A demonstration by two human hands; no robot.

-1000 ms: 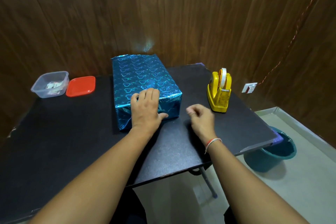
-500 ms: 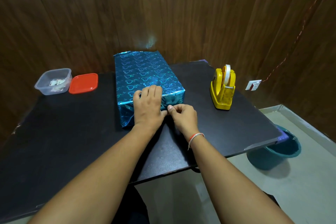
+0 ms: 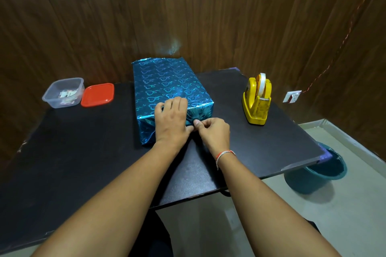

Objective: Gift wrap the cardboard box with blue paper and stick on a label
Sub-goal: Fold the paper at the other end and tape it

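The box wrapped in shiny blue heart-patterned paper (image 3: 167,81) lies on the black table (image 3: 83,152), its short end facing me. My left hand (image 3: 172,121) lies flat on that near end, fingers over the top edge, pressing the folded paper down. My right hand (image 3: 213,131) is just right of the left thumb. Its thumb and forefinger pinch a small piece of clear tape, barely visible, against the near end face. The fold under my left hand is hidden.
A yellow tape dispenser (image 3: 257,100) stands right of the box. At the back left are a clear plastic tub (image 3: 62,93) holding small labels and its red lid (image 3: 97,94). A teal bucket (image 3: 317,175) sits on the floor past the table's right edge.
My right hand came left from near the tape dispenser to the box's near end, beside my left thumb. My left hand stayed pressed on the box.
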